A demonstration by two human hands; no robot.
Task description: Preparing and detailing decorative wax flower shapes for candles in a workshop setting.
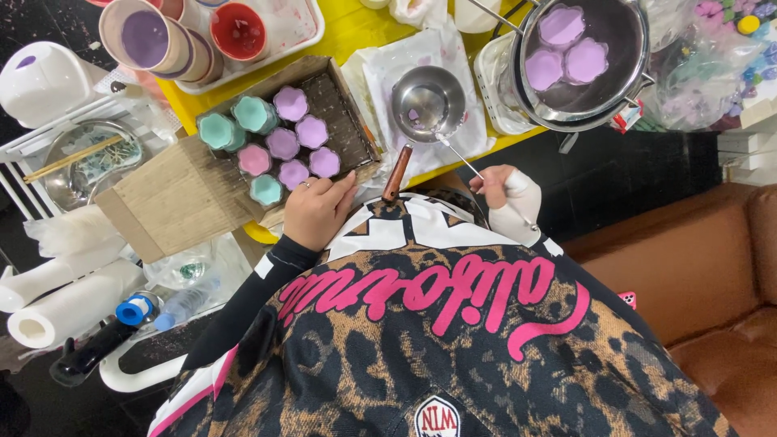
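My left hand, a ring on one finger, rests on the near edge of a cardboard box. The box holds several flower-shaped moulds filled purple, pink and teal. My right hand, partly wrapped in white, pinches a thin metal rod. The rod reaches up to a small steel saucepan with a brown wooden handle, standing on a stained white cloth. The yellow table lies under it all.
A large steel pot with three purple flower shapes sits on a white heater at the upper right. A white tray of cups stands top left. Paper towel rolls, a bottle and a brown sofa flank me.
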